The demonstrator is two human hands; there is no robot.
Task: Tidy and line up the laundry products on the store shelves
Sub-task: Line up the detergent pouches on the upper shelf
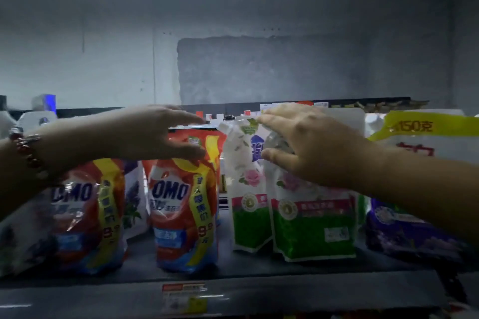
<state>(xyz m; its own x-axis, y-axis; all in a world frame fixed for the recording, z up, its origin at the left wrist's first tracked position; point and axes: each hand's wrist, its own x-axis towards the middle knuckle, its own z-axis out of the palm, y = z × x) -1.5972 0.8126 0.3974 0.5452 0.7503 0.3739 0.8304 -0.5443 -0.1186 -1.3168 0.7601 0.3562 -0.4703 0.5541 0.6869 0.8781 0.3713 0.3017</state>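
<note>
Laundry refill pouches stand in a row on a dim store shelf (233, 269). My left hand (145, 134) reaches in from the left, fingers straight, thumb touching the top of the middle red OMO pouch (184, 204). A second red OMO pouch (88, 212) stands to its left, under my wrist. My right hand (305, 147) comes from the right, fingers spread and lying on the top of the front white-and-green rose pouch (311, 220). A matching white-and-green pouch (246, 189) leans just left of it.
A purple pouch (404, 230) and a white bag with a yellow band (420, 132) fill the right end. White lavender-print pouches (133, 202) stand behind the OMO pouches. Bottles (42, 111) sit at the far left. A price label (184, 298) hangs on the shelf's front edge.
</note>
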